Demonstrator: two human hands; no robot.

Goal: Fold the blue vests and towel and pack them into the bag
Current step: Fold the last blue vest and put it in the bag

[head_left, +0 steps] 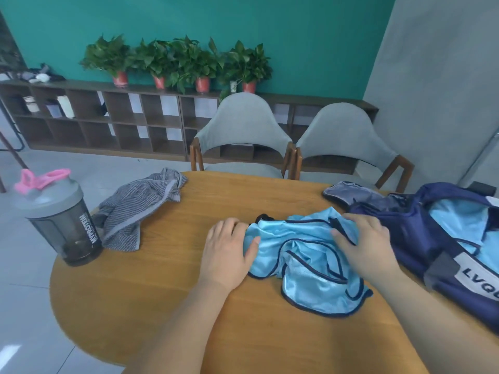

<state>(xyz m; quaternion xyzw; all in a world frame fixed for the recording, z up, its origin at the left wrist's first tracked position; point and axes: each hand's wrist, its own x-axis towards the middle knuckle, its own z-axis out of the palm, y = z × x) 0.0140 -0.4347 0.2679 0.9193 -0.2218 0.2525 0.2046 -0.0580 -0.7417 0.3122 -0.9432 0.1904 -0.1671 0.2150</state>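
Observation:
A light blue vest (310, 263) with dark trim lies crumpled on the round wooden table (175, 279), in the middle. My left hand (229, 252) grips its left edge, thumb over the cloth. My right hand (361, 238) pinches the cloth at its upper right. To the right stands the open navy bag (421, 238), with light blue cloth (456, 220) showing inside it. A grey striped towel (140, 209) lies bunched at the table's far left edge.
A dark shaker bottle (58, 220) with a pink lid loop stands at the table's left rim. Two grey chairs (243, 136) sit behind the table. A low shelf with potted plants (175, 63) lines the teal wall.

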